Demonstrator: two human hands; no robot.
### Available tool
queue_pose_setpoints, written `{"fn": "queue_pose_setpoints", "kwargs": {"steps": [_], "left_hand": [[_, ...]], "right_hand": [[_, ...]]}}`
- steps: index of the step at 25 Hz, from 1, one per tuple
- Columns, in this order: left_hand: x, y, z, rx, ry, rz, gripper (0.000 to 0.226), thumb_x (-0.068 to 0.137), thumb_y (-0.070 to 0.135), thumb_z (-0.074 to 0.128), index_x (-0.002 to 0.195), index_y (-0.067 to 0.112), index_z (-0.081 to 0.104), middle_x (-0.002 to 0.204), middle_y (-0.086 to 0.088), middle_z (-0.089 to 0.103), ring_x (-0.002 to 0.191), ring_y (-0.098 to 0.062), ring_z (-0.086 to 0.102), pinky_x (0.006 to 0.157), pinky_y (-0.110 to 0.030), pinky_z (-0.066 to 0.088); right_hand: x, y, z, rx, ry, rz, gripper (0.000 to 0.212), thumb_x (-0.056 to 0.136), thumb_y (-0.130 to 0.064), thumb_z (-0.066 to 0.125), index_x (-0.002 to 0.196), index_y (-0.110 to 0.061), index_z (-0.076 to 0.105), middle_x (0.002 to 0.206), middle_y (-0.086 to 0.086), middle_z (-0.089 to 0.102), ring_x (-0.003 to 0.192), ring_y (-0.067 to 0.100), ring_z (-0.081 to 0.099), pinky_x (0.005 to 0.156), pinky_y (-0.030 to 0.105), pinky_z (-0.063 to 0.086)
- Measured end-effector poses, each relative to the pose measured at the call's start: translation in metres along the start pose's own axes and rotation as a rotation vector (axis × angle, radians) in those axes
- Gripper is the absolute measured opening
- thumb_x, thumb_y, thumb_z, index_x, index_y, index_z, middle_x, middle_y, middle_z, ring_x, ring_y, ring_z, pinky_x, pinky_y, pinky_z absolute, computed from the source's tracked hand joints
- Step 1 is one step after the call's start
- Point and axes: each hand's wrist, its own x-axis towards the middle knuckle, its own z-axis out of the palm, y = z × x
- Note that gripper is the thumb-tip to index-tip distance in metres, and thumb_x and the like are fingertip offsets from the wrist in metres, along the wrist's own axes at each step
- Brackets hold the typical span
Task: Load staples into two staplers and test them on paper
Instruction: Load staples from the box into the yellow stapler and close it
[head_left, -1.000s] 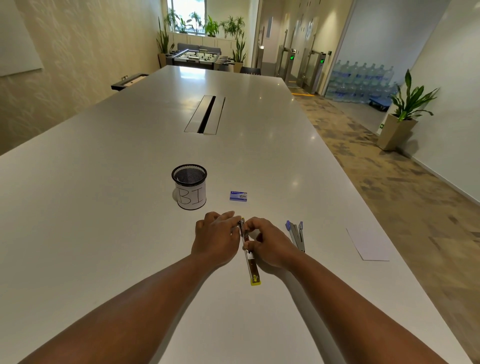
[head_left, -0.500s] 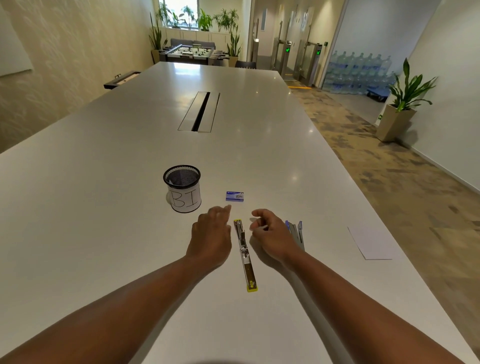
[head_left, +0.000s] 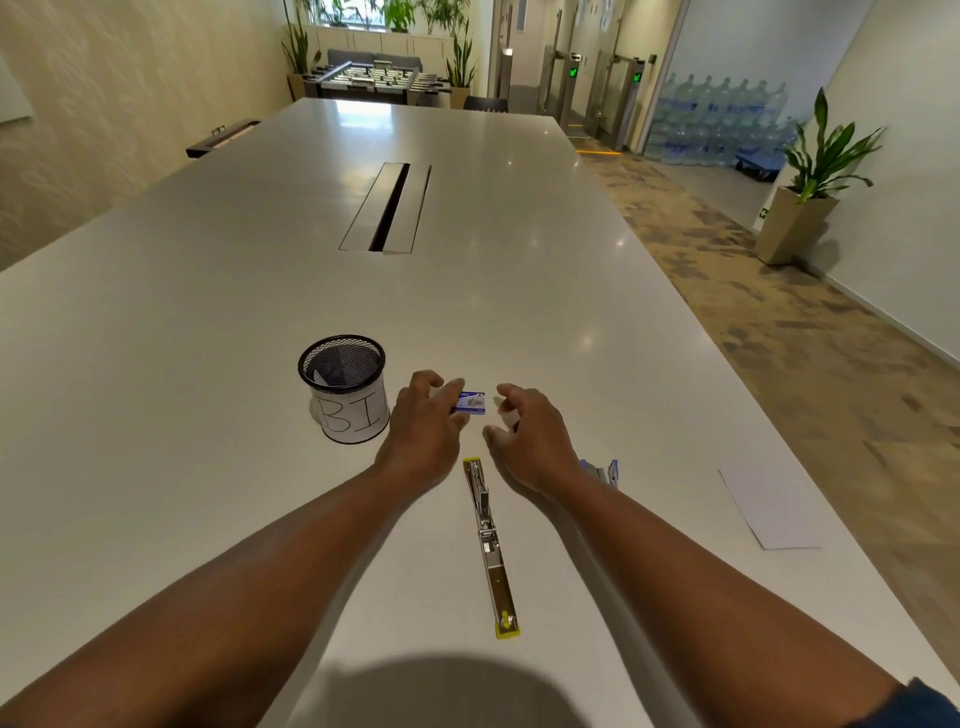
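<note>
The hands are leaving the opened stapler (head_left: 491, 545) at lower centre and going to the staple box (head_left: 474, 404) at centre, so loading is probably beginning. The left hand (head_left: 423, 436) is touching it, grip unclear; the right hand (head_left: 530, 441) is hovering open.

The one camera rides on my head and looks forward and down the length of the long white table (head_left: 208, 338). It sits near my left hand (head_left: 423, 434) and right hand (head_left: 532, 444). My forearms fill the bottom edge, and its wide angle reaches the floor (head_left: 779, 338) on my right.
</note>
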Motion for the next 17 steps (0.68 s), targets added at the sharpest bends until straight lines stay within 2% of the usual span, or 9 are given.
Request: {"fn": "queue_pose_setpoints", "kwargs": {"steps": [3, 5, 7, 9, 11, 15, 17], "left_hand": [[0.013, -0.003, 0.002, -0.051, -0.014, 0.008, 0.043, 0.096, 0.039, 0.060, 0.138, 0.031, 0.058, 0.126, 0.003, 0.037, 0.113, -0.020, 0.042, 0.096, -0.036, 0.039], [0.017, -0.005, 0.004, -0.060, -0.008, 0.043, 0.034, 0.094, 0.041, 0.060, 0.128, 0.038, 0.064, 0.115, 0.009, 0.035, 0.105, -0.016, 0.041, 0.089, -0.034, 0.038], [0.016, -0.005, 0.003, -0.093, 0.000, 0.085, 0.025, 0.093, 0.037, 0.060, 0.118, 0.038, 0.068, 0.106, 0.010, 0.038, 0.099, -0.015, 0.043, 0.084, -0.033, 0.037], [0.014, -0.005, 0.002, -0.140, -0.013, 0.120, 0.022, 0.094, 0.031, 0.062, 0.115, 0.034, 0.070, 0.104, 0.009, 0.042, 0.099, -0.017, 0.048, 0.084, -0.035, 0.042], [0.013, -0.004, 0.001, -0.157, -0.030, 0.135, 0.023, 0.095, 0.027, 0.062, 0.117, 0.029, 0.070, 0.106, 0.008, 0.045, 0.102, -0.020, 0.051, 0.087, -0.038, 0.046], [0.010, -0.004, -0.001, -0.123, -0.050, 0.148, 0.029, 0.098, 0.023, 0.061, 0.125, 0.022, 0.069, 0.111, 0.010, 0.052, 0.110, -0.022, 0.052, 0.090, -0.039, 0.047], [0.009, -0.004, 0.000, -0.113, -0.040, 0.143, 0.028, 0.098, 0.020, 0.061, 0.125, 0.021, 0.069, 0.113, 0.006, 0.056, 0.112, -0.023, 0.050, 0.092, -0.040, 0.046]], "right_hand": [[0.015, 0.002, 0.000, -0.011, -0.019, -0.025, 0.065, 0.087, -0.020, 0.076, 0.146, -0.011, 0.050, 0.142, 0.009, 0.054, 0.127, 0.020, 0.055, 0.102, 0.025, 0.044], [0.022, 0.005, -0.001, 0.003, -0.055, -0.007, 0.064, 0.088, -0.019, 0.076, 0.146, -0.011, 0.051, 0.143, 0.010, 0.053, 0.130, 0.020, 0.055, 0.098, 0.020, 0.040], [0.027, 0.006, -0.002, 0.002, -0.109, 0.006, 0.061, 0.089, -0.019, 0.074, 0.145, -0.011, 0.052, 0.144, 0.010, 0.054, 0.129, 0.020, 0.057, 0.095, 0.017, 0.037], [0.030, 0.006, -0.003, -0.009, -0.150, 0.004, 0.058, 0.091, -0.019, 0.073, 0.145, -0.012, 0.054, 0.143, 0.010, 0.055, 0.126, 0.020, 0.059, 0.096, 0.020, 0.041], [0.030, 0.004, -0.005, -0.018, -0.169, -0.004, 0.053, 0.091, -0.019, 0.072, 0.142, -0.013, 0.057, 0.136, 0.009, 0.061, 0.121, 0.019, 0.062, 0.094, 0.023, 0.045], [0.029, 0.001, -0.007, 0.006, -0.179, -0.014, 0.035, 0.091, -0.018, 0.071, 0.126, -0.016, 0.070, 0.100, 0.003, 0.073, 0.094, 0.019, 0.067, 0.086, 0.035, 0.053], [0.029, 0.001, -0.006, 0.015, -0.169, 0.004, 0.028, 0.091, -0.017, 0.070, 0.119, -0.016, 0.072, 0.091, 0.000, 0.072, 0.086, 0.016, 0.065, 0.082, 0.034, 0.052]]}}
